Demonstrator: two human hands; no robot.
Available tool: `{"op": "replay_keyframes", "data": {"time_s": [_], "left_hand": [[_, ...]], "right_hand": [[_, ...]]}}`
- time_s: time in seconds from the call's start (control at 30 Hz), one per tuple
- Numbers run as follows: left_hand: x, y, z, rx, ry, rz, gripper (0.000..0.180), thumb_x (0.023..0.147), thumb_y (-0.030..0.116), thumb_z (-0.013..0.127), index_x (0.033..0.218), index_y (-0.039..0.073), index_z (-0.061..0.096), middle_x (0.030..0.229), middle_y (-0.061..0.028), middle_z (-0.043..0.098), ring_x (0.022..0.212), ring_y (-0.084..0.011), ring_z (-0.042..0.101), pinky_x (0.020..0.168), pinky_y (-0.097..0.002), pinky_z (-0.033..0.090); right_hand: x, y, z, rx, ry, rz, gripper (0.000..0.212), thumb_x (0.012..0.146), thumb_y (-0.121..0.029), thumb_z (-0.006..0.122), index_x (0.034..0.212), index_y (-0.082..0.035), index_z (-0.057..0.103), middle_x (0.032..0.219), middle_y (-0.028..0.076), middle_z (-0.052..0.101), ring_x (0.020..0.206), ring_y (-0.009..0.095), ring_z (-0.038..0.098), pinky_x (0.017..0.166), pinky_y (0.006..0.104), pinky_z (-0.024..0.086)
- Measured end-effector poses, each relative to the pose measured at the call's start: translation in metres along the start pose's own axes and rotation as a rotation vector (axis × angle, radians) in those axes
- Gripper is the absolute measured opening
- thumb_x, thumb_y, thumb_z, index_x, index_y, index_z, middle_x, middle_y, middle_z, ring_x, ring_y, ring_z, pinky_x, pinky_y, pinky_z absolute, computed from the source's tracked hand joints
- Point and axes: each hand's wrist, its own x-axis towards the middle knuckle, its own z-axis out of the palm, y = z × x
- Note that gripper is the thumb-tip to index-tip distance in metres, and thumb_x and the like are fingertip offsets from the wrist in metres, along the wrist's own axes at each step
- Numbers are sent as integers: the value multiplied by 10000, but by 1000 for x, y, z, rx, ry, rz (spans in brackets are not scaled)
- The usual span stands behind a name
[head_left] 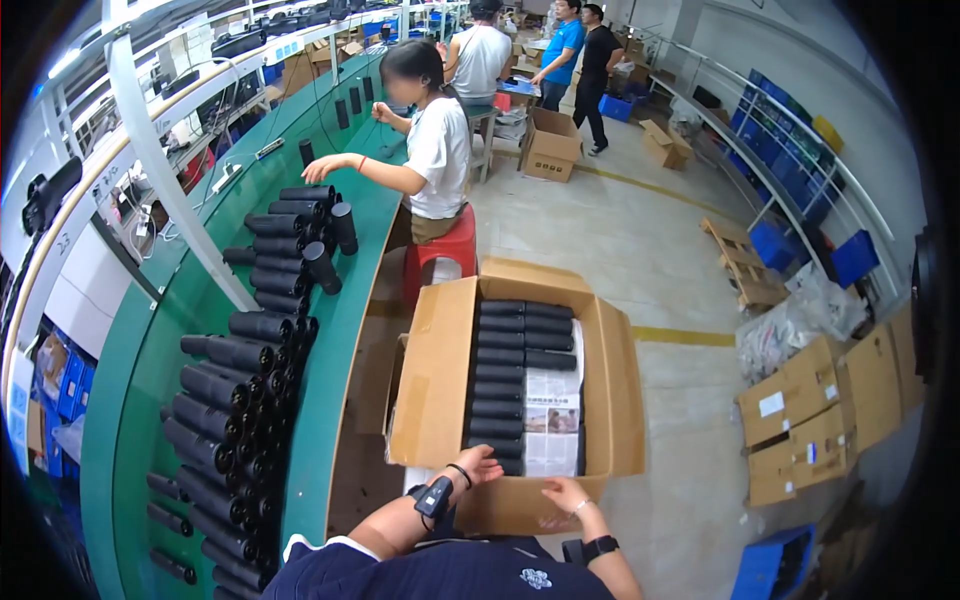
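Note:
An open cardboard box (432, 385) stands in front of me, its flaps folded outward. Rows of black cylinders (497, 373) lie inside along its left side and far end, with a printed newspaper sheet (552, 390) showing on the right. My left hand (478, 466) is over the box's near left corner, beside the nearest cylinders, fingers apart and nothing visible in it. At the near edge, by the front flap (530, 505), my right hand (567, 494) has its fingers stretched out and holds nothing I can see. Whether either hand touches the box is unclear.
On my left, a green workbench (345, 340) carries a large pile of black cylinders (225, 420). A person (440, 150) sits there on a red stool (440, 255). Flattened cardboard (800, 425) and a blue bin (770, 565) are at right. Other people stand farther back.

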Motion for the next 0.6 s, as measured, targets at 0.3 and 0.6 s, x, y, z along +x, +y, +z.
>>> {"op": "replay_keyframes", "data": {"time_s": [0.3,0.6], "left_hand": [[55,-1,43,-375,360,-186,619,915,229,542,1440,119,233,1520,-144,131,1345,-453,205,977,-661,358],[103,-18,78,169,761,-259,379,908,314,438,1177,94,588,1285,-109,556,1227,-235,468,1017,-324,355]], "right_hand": [[70,37,-20,23,-257,-114,361,841,-201,667,1166,-57,605,907,107,678,817,194,637,758,311,509],[97,69,-94,-143,-274,-54,368,841,-235,652,1174,-83,613,878,116,682,794,204,637,735,325,512]]}}
